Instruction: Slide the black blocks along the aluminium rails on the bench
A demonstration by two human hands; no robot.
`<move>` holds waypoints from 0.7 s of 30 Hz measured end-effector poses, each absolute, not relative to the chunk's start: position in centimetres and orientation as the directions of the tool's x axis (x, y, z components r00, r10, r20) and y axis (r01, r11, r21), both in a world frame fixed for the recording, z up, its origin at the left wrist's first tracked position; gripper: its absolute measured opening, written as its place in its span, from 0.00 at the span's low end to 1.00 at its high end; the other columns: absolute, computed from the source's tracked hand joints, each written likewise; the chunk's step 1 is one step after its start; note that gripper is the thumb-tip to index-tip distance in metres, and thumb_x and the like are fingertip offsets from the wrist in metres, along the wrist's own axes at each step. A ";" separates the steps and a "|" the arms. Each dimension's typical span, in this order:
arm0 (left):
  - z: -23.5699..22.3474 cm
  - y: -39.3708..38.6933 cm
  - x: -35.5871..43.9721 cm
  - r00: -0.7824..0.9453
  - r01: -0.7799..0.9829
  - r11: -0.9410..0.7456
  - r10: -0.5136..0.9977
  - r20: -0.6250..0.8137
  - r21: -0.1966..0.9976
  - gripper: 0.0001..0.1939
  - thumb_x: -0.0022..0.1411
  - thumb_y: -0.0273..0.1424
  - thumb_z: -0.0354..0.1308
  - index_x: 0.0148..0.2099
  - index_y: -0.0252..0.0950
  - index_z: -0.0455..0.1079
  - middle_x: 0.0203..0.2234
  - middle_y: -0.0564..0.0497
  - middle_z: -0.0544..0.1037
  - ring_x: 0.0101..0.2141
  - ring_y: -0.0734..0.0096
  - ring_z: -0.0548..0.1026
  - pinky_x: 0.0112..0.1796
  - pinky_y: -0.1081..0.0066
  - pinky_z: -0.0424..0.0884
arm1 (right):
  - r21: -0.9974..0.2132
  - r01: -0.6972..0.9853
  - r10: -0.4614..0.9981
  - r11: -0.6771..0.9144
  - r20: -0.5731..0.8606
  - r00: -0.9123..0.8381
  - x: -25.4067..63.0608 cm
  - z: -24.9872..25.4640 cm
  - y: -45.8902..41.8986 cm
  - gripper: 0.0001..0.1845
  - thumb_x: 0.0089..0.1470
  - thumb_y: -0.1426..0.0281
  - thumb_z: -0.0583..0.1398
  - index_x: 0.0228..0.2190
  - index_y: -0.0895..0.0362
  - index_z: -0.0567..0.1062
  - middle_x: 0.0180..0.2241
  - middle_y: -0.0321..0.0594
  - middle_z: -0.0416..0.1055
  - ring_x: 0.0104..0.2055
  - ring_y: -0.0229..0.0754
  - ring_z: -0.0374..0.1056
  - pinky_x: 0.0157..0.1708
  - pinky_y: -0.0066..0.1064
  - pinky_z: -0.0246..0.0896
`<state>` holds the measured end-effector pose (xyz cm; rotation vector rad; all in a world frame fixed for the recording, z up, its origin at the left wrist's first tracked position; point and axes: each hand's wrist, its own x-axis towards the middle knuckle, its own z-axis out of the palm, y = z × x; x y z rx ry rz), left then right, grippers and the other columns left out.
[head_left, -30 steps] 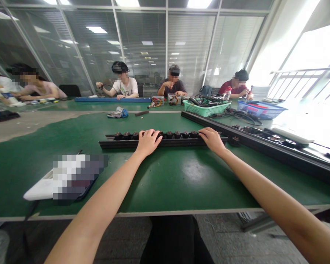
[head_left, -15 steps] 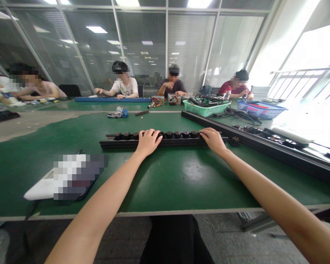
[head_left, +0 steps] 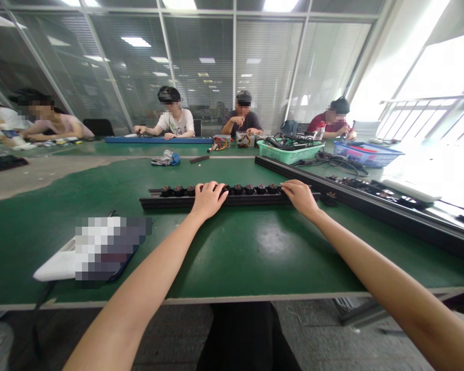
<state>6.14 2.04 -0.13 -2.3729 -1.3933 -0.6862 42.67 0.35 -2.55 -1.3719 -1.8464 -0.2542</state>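
Note:
A long black rail [head_left: 170,204] lies across the green table in front of me. Along it runs a row of round black socket-like pieces [head_left: 249,189], with thin strips sticking out at both ends. My left hand [head_left: 210,198] is bent over the row left of its middle, fingers curled on the far side and hiding a few pieces. At the right end of the row, my right hand [head_left: 298,196] has thumb and fingertips pinched together by the last piece. What is between those fingertips is too small to make out.
A longer black rail [head_left: 371,206] slants along the right side, with loose parts behind it. Farther back are a green basket [head_left: 290,153], a blue basket [head_left: 367,154] and a grey-blue glove [head_left: 166,158]. A white device [head_left: 58,263] lies front left. Several people sit opposite.
My right hand has shifted very slightly to the right at the end of the row; my left hand stays put. Across the table, a person's raised hand has come down.

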 end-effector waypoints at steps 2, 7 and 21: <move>-0.1 2.0 6.2 0.413 0.876 -0.482 0.731 0.543 -0.017 0.22 0.78 0.42 0.45 0.63 0.40 0.72 0.54 0.40 0.76 0.55 0.49 0.72 0.59 0.48 0.57 | -0.295 0.873 0.714 0.389 0.696 -0.084 42.7 -2.5 0.3 0.16 0.66 0.68 0.58 0.45 0.55 0.86 0.47 0.50 0.80 0.51 0.54 0.75 0.56 0.46 0.70; -0.2 2.0 6.2 0.412 0.876 -0.482 0.730 0.546 -0.017 0.22 0.78 0.42 0.45 0.63 0.40 0.72 0.54 0.40 0.76 0.55 0.49 0.72 0.59 0.48 0.57 | -0.310 0.870 0.720 0.384 0.690 -0.072 42.9 -2.4 0.1 0.15 0.66 0.68 0.58 0.44 0.54 0.86 0.46 0.49 0.81 0.51 0.54 0.75 0.57 0.47 0.70; -0.2 2.1 6.2 0.418 0.874 -0.486 0.727 0.545 -0.021 0.23 0.78 0.43 0.44 0.63 0.40 0.71 0.54 0.40 0.76 0.55 0.49 0.72 0.59 0.48 0.57 | -0.309 0.872 0.716 0.381 0.695 -0.066 42.9 -2.3 -0.1 0.15 0.65 0.69 0.59 0.44 0.56 0.86 0.47 0.49 0.81 0.51 0.53 0.76 0.57 0.45 0.70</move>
